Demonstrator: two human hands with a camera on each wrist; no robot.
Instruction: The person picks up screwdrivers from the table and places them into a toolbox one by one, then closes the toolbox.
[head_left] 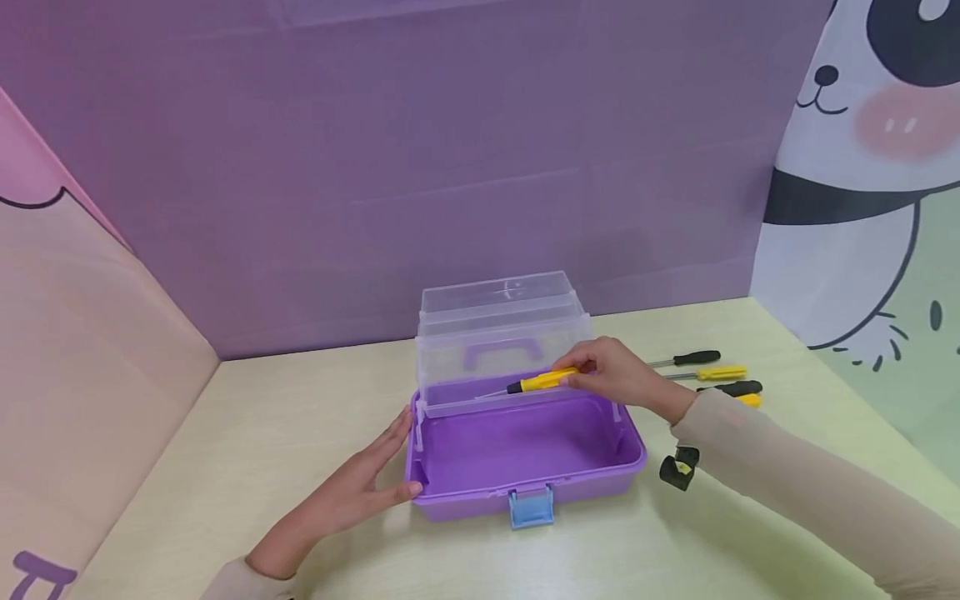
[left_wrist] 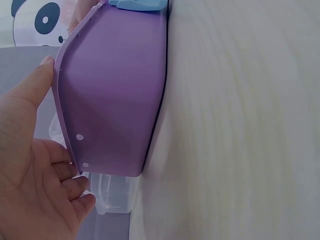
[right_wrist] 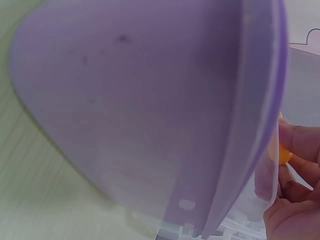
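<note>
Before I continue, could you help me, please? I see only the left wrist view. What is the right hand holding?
Observer: The right hand holds a yellow-handled screwdriver.
Operator: Thank you. In which direction does it point?
Observer: Its metal end points to the person's left.
Operator: And what lies farther to the right?
Observer: More tools lie on the table, to the right of the purple box.
</note>
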